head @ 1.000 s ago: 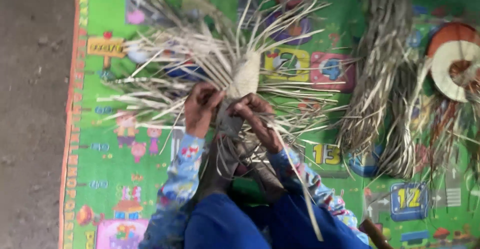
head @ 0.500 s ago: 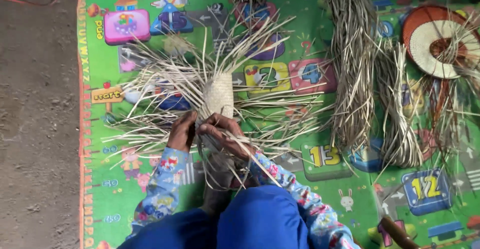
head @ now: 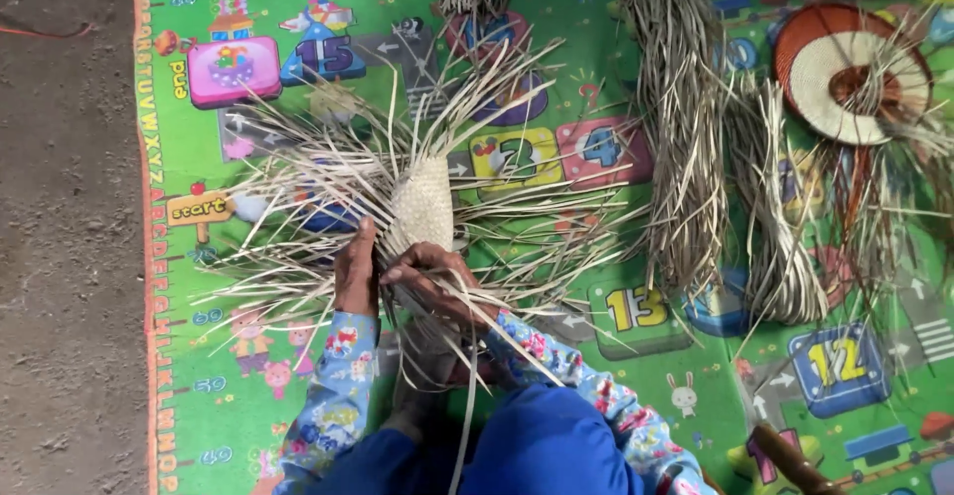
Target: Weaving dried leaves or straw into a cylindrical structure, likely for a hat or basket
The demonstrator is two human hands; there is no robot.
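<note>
A small woven patch of pale straw (head: 421, 207) lies on the green play mat (head: 199, 376), with long loose strips (head: 298, 187) fanning out from it on all sides. My left hand (head: 355, 274) pinches strips at the patch's lower left edge. Just to its right, my right hand (head: 429, 278) grips strips under the patch's lower edge, fingers curled around them. Both sleeves are blue with a floral print, and my blue-clad knees fill the bottom of the view.
Two long bundles of dried straw (head: 686, 147) lie to the right. A round woven disc, orange and white (head: 850, 73), sits at the upper right. Bare grey ground (head: 60, 256) borders the mat on the left. A brown wooden handle (head: 785, 460) pokes in at the bottom right.
The view has shifted, so the weave now sits lower and further left in frame. My hands stay on the weave's lower edge, the right hand drawing strips across.
</note>
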